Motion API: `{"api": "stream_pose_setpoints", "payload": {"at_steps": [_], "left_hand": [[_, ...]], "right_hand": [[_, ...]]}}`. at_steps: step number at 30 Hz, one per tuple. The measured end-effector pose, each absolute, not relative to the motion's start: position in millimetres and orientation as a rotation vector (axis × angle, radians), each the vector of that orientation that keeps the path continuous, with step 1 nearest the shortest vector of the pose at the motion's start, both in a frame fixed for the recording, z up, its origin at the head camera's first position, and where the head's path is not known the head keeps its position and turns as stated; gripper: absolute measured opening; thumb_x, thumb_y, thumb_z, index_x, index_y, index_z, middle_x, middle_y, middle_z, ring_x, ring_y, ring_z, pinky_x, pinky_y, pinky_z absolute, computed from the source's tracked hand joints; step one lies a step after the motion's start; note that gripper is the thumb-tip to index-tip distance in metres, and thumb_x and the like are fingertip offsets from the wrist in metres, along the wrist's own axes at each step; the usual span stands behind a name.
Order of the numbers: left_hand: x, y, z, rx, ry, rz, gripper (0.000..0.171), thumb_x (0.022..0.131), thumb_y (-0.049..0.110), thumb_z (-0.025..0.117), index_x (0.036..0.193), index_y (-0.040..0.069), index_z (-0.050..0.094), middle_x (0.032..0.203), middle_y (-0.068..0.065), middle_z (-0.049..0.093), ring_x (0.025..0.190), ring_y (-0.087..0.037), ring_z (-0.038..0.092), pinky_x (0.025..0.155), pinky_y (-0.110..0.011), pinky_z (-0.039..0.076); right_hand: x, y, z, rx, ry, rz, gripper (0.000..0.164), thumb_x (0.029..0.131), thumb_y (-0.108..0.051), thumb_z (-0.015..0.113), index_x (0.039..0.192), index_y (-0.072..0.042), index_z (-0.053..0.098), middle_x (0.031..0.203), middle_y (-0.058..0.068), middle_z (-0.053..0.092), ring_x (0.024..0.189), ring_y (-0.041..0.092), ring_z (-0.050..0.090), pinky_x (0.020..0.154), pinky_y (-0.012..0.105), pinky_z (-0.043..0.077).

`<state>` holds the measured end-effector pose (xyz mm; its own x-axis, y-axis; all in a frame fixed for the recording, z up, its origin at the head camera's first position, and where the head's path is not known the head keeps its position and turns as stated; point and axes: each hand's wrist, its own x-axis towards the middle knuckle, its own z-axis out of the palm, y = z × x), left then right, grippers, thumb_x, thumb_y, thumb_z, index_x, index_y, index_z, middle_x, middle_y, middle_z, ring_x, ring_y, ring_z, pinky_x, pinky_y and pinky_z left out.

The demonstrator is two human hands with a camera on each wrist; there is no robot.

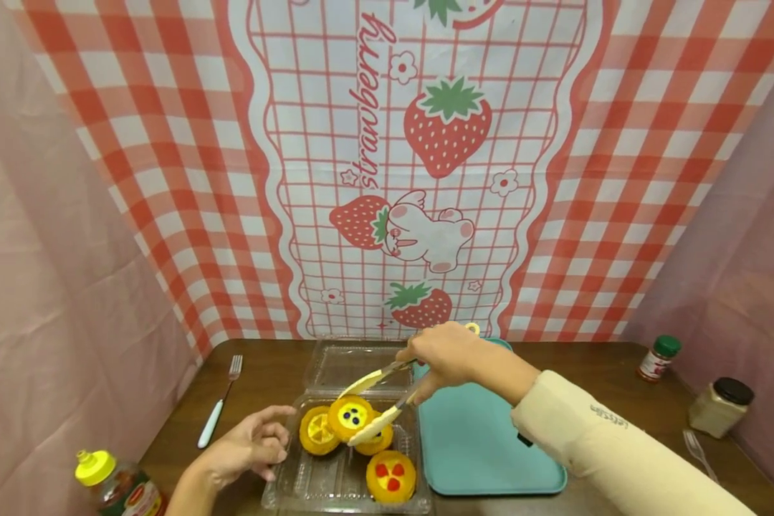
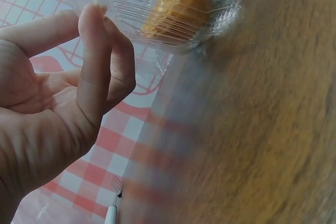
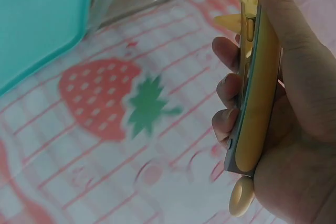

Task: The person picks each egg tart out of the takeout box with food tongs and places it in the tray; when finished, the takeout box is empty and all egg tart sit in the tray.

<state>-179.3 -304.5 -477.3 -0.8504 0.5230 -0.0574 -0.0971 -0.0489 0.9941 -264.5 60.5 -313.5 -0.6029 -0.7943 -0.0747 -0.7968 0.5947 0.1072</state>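
My right hand (image 1: 454, 358) grips a pair of tongs (image 3: 257, 93) with cream tips and yellow handle panels. The tong tips lie on either side of a tart with dark berries (image 1: 351, 416), which overlaps two neighbouring tarts in the head view. One neighbour is an orange-topped tart (image 1: 319, 431); the other tart (image 1: 377, 438) is partly hidden behind a tong tip. A red-topped tart (image 1: 391, 476) sits at the front of the clear plastic container (image 1: 322, 494). Beside the container's left wall is my left hand (image 1: 248, 446), its fingers loosely bent and holding nothing.
Right of the container lies a teal tray (image 1: 490, 437), partly under my right forearm. A white-handled fork (image 1: 211, 423) and a yellow-capped bottle (image 1: 119, 484) are at left. At right stand a green-lidded jar (image 1: 658, 358), a black-lidded jar (image 1: 719, 408) and another fork (image 1: 699, 451).
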Motion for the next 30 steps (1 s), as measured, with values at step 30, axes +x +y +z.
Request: {"api": "stream_pose_setpoints", "payload": {"at_steps": [30], "left_hand": [[-179.3,-304.8,-477.2,0.51,1.768,1.954,0.058,0.091,-0.008,0.055,0.143,-0.002,0.031,0.099,-0.008,0.053,0.081,-0.013,0.06,0.06,-0.028,0.06]], "right_hand": [[-348.5,183.8,-318.8,-0.828,2.924,0.083,0.052,0.069,-0.048,0.088,0.106,-0.014,0.076,0.077,-0.006,0.06,0.069,0.014,0.052,0.056,0.035,0.046]]}}
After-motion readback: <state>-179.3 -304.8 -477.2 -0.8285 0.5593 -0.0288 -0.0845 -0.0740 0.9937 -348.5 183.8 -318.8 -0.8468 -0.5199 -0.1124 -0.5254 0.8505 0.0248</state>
